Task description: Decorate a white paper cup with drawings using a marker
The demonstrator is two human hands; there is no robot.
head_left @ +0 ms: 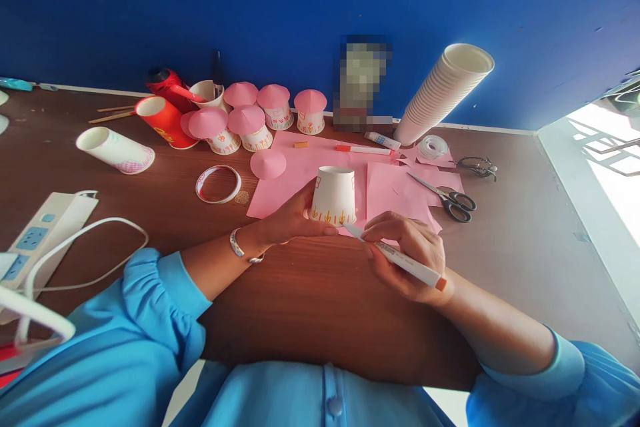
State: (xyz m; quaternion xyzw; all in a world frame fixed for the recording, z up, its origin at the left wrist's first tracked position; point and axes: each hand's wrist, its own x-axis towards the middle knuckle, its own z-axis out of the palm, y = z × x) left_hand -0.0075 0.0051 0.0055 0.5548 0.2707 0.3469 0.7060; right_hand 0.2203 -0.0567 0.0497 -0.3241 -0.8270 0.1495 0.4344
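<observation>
The left hand (296, 217) has its fingers clamped on the upturned cup (335, 190), at the near edge of the pink paper (320, 152). The right hand's (417, 250) fingers pinch the marker (413, 267), tip at the drawn flowers (329, 216).

a deep blue wall (280, 7) spans the back, lightly scuffed toward the upper right. a thin white strip (500, 128) edges its foot, behind the dark brown wood-grain tabletop (300, 307). at right, beyond a pale ledge (563, 157), bright light glares, washing that end of the tabletop grey.
</observation>
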